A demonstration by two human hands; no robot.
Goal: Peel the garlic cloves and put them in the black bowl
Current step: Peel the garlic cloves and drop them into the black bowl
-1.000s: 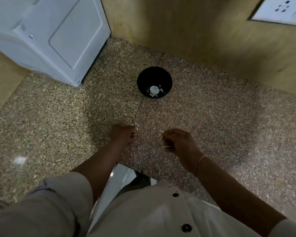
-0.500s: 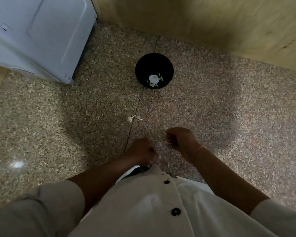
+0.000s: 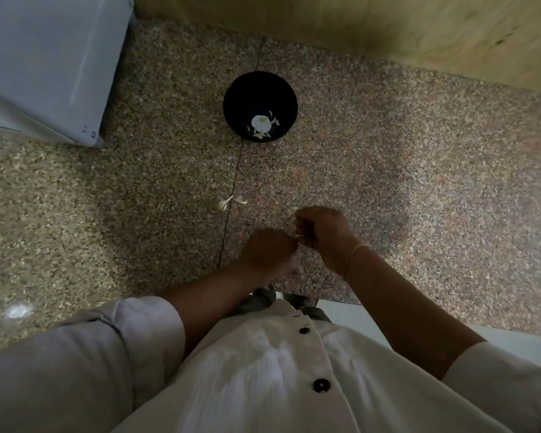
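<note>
L hand (image 3: pixel 267 252) & R hand (image 3: pixel 323 233) both curled, fingertips pinching a tiny pale bit (image 3: pixel 299 236), mostly hidden by fingers. Black bowl (image 3: pixel 247 92) w/ garlic pieces (image 3: pixel 260 123) farther back on counter (image 3: pixel 388 182); garlic scrap (image 3: pixel 227 203) lies between bowl and hands.

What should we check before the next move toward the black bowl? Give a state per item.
1. Grip: left hand and right hand meet, pinching a pale garlic clove between them: ok.
2. Clove fully peeled: mostly hidden by the fingers: cannot tell.
3. Black bowl upright, mouth open, nothing over it: ok.
4. Room in the bowl: only a few pale pieces at the bottom: ok.
5. Path from the hands to the bowl: nothing standing in between: ok.
6. Counter free of waste: peel scraps lie between the hands and the bowl: not ok.
</note>
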